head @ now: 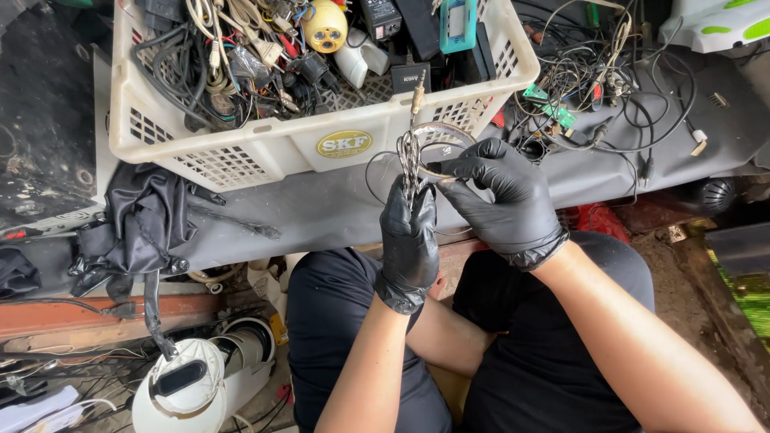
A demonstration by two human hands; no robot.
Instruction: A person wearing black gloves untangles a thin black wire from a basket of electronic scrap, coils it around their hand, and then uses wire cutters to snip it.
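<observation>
A grey work surface [321, 210] runs across the view, with the person's dark-trousered knees [337, 321] below its near edge. On its left half stands a cream plastic crate [265, 148] with perforated walls, heaped with tangled cables, plugs, a yellow round part and black adapters. To the right of the crate lies a loose tangle of thin wires [597, 88] with a small green circuit board among them. A crumpled black cloth [140, 224] hangs over the surface's left edge, and under it on the floor sits a white rounded appliance [188, 385].

Both hands wear black gloves and meet just in front of the crate. The left hand [409, 240] is closed upright around a coiled thin cable [413, 156], gripping the twisted bundle so that it stands up from the fist, its metal jack plug [418, 90] pointing up against the crate wall. The right hand [501, 196] is curled, its thumb and forefinger pinched on a loop of the same cable beside the bundle; whether the other fingers touch it is hard to tell.
</observation>
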